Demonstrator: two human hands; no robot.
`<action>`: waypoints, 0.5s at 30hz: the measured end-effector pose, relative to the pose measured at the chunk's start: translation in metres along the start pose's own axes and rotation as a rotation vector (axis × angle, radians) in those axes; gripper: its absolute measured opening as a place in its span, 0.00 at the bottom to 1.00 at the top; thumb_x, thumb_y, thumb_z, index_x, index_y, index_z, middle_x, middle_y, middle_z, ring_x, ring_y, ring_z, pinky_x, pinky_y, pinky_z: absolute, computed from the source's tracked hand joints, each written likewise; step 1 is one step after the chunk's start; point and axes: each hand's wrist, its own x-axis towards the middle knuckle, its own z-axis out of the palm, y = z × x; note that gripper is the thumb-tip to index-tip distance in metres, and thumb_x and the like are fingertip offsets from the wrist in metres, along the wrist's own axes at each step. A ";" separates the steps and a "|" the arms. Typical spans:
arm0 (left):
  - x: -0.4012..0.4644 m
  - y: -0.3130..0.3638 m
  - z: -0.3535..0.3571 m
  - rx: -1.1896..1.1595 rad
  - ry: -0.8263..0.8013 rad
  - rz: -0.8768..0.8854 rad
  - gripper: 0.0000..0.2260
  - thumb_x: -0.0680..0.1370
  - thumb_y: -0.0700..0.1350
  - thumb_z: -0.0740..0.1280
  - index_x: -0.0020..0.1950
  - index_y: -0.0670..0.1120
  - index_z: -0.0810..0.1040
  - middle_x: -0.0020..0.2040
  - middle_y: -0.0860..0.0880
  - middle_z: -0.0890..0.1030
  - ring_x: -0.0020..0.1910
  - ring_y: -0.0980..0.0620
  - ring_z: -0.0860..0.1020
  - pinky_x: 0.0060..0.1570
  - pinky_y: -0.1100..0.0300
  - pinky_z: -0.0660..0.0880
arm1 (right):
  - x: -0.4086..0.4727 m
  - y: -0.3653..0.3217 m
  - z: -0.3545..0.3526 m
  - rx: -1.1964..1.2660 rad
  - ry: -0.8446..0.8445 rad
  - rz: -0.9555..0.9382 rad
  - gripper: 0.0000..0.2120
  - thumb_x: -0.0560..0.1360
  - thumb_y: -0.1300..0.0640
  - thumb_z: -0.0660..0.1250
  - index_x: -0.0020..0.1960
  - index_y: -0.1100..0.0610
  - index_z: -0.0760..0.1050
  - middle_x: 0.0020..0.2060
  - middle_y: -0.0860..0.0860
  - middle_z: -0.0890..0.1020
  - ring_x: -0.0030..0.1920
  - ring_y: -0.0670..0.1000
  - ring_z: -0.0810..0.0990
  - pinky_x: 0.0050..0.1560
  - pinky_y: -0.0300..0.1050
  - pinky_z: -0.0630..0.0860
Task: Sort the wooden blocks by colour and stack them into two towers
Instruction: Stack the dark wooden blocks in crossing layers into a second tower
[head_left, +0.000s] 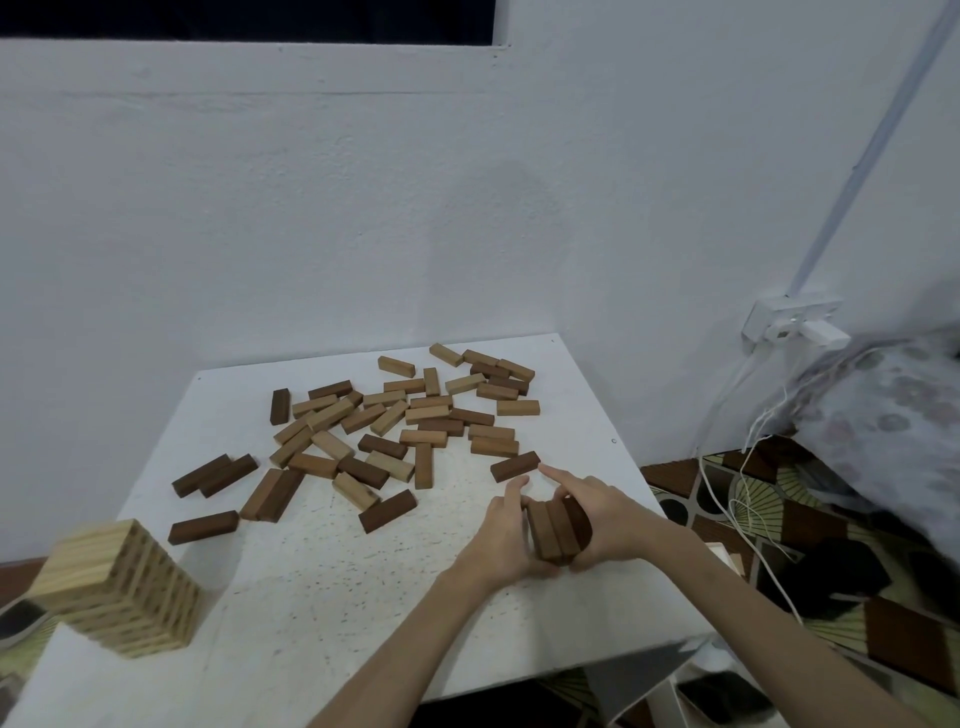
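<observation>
Task approx half done, by my read: pale tower (122, 587) stands built at 8 o'clock on the desk (322, 597), dark tower barely begun. Loose blocks (395, 426), light & dark mixed, lie scattered towards 12. Left hand (501, 535) & right hand (597, 514) curl round a dark block bundle (556, 530) at approx 4 o'clock, squeezing it from both sides w/ right forefinger sticking out

A white table (322, 597) stands against a white wall (363, 208); a socket (789, 319) with a white plug (823, 332) sits on the right; white cables (748, 499) trail over a patterned floor (810, 525); floral fabric (883, 415) lies beside them.
</observation>
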 end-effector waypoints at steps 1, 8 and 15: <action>0.000 0.000 0.000 0.002 -0.005 -0.005 0.53 0.62 0.47 0.80 0.76 0.49 0.49 0.65 0.48 0.67 0.63 0.51 0.68 0.62 0.60 0.67 | 0.000 0.000 -0.001 -0.006 -0.006 0.006 0.57 0.61 0.51 0.80 0.77 0.43 0.45 0.63 0.50 0.70 0.60 0.51 0.68 0.62 0.47 0.70; -0.004 -0.002 -0.003 0.049 -0.024 -0.017 0.55 0.62 0.46 0.81 0.76 0.48 0.47 0.67 0.46 0.65 0.66 0.49 0.66 0.61 0.61 0.64 | -0.005 0.007 -0.004 -0.044 -0.021 0.075 0.61 0.59 0.50 0.81 0.76 0.39 0.40 0.63 0.51 0.70 0.61 0.52 0.68 0.63 0.49 0.70; -0.004 0.001 -0.004 0.047 -0.029 -0.044 0.54 0.62 0.46 0.81 0.76 0.48 0.47 0.67 0.45 0.66 0.66 0.49 0.66 0.61 0.61 0.64 | -0.007 0.003 -0.006 -0.011 -0.043 0.111 0.61 0.60 0.51 0.80 0.75 0.38 0.39 0.62 0.52 0.70 0.60 0.53 0.69 0.63 0.50 0.70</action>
